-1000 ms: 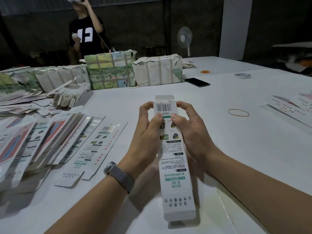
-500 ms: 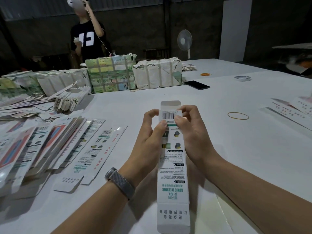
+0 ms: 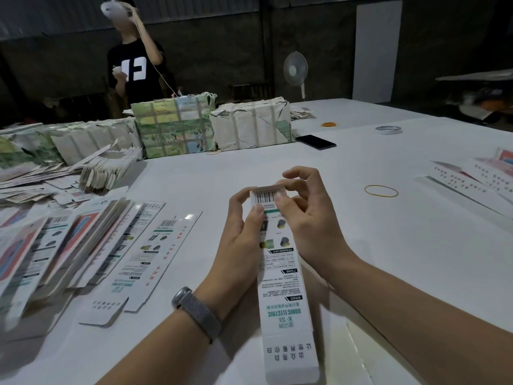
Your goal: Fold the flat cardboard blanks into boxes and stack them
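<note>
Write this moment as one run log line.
left hand: grips box | right hand: folds top flap | blanks: left

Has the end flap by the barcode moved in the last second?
Yes. The flap stood up beyond the barcode; now it is folded down at the box end, under the right hand.

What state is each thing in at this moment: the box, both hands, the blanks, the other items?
Box: erected into a long tube, far end flap folded down, near end open.
Left hand: grip on the box's far end.
Right hand: grip pressing the flap.
Flat blanks: unfolded, fanned on the table.
Wrapped bundles: strapped, wrapping torn.
Phone: screen dark.
Rubber band: loose, flat.
</note>
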`<state>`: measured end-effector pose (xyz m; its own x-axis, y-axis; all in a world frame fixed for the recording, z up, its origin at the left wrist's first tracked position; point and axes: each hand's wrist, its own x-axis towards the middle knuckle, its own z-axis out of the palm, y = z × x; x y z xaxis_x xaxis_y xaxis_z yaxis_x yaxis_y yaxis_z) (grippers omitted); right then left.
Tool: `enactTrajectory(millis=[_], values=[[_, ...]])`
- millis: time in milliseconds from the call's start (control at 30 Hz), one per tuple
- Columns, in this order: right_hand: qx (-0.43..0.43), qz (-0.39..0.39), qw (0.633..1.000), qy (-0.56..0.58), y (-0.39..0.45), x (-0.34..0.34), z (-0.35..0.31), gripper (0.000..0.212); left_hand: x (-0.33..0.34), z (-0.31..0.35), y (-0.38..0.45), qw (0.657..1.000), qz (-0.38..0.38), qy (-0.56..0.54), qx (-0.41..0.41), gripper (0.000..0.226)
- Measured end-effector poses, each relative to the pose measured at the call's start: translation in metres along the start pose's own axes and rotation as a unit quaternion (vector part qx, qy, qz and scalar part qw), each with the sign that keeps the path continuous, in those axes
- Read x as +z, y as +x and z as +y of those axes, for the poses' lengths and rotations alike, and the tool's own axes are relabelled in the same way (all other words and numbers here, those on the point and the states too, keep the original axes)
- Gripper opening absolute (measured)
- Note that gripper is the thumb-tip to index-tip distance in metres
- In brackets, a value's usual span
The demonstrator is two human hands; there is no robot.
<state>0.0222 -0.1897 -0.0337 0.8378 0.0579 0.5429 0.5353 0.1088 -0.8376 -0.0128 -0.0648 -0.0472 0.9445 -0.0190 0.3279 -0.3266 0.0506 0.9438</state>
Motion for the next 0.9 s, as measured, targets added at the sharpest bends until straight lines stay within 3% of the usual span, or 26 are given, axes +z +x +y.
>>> enactTrajectory(millis=[167,400,900], values=[[0.059,-0.025,0.997,0.045,0.002,-0.001,0.005,0.034,0.002,-0.003,0.001,1.000,0.011,-0.025,-0.012,0.017],[0.130,-0.027,0.991,0.029,0.004,0.000,0.011,0.015,0.002,-0.006,0.005,0.998,0.021,-0.029,-0.044,0.019],[0.132,0.032,0.991,0.015,0.007,-0.004,0.006,0.021,0.003,-0.006,0.003,0.997,-0.029,-0.017,-0.064,0.022]])
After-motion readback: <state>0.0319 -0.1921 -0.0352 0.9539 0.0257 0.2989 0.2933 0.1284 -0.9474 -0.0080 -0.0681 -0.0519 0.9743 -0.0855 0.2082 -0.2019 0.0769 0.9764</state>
